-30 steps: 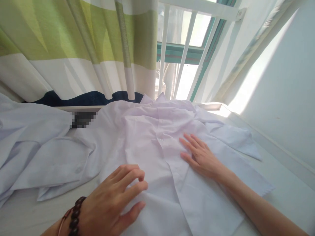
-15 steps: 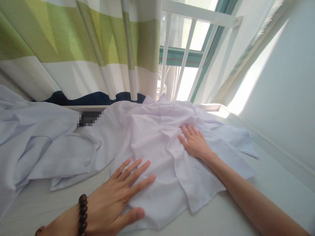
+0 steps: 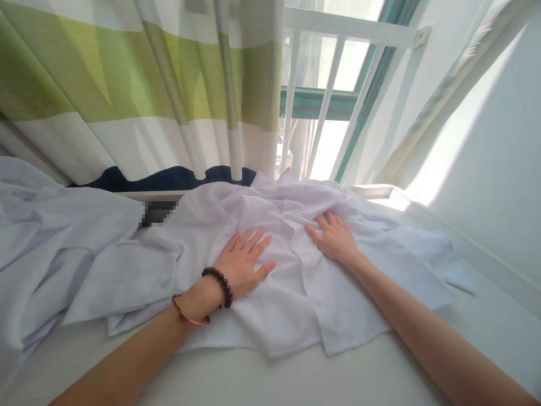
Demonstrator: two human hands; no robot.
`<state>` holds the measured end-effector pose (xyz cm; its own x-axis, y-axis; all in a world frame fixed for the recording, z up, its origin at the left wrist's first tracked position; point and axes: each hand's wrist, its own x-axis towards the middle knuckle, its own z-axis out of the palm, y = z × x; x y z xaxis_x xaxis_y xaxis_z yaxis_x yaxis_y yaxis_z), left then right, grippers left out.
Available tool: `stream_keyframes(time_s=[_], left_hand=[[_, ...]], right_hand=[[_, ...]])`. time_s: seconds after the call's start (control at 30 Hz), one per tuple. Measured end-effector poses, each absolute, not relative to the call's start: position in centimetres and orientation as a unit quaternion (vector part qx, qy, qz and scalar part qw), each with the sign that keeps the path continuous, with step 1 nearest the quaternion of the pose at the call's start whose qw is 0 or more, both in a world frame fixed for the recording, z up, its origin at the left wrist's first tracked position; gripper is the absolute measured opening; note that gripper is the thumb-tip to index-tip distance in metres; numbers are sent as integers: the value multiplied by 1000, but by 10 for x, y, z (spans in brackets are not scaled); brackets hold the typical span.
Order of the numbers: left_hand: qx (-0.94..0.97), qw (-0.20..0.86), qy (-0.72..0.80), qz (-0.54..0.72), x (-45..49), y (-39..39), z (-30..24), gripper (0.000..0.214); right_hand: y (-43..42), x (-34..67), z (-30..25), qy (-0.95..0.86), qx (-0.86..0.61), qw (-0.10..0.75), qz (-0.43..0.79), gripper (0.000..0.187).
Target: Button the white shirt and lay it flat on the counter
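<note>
A white button-up shirt (image 3: 270,316) lies spread and wrinkled on a pale surface (image 3: 220,378), its collar toward the railing and its front edge running down the middle. My left hand (image 3: 243,262) rests flat on the shirt's left front, fingers spread, with a dark bead bracelet (image 3: 224,282) and a copper-coloured bangle (image 3: 186,317) at the wrist. On the right front, beside the button edge, my right hand (image 3: 335,237) presses down with fingers stretched out. One cuffed sleeve (image 3: 135,276) lies out to the left.
More white cloth (image 3: 29,242) is heaped at the far left. Behind the shirt stand a white railing (image 3: 350,28) and a green-and-white curtain (image 3: 127,73). A white wall (image 3: 499,163) bounds the right side. A blurred-out dark patch (image 3: 158,213) shows near the sleeve.
My left hand has moved forward and right, from the shirt's lower left to its middle. My right hand stays almost in place on the cloth. The view has shifted slightly.
</note>
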<state>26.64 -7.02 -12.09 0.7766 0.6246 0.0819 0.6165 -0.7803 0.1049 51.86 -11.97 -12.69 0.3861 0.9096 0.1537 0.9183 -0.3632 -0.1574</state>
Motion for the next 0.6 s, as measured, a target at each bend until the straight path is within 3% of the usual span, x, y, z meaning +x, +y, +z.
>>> stream_keyframes(time_s=[0.6], left_hand=[[935, 70, 337, 85, 287, -11, -119, 57]], right_hand=[[-39, 535, -119, -445, -876, 155, -103, 47]])
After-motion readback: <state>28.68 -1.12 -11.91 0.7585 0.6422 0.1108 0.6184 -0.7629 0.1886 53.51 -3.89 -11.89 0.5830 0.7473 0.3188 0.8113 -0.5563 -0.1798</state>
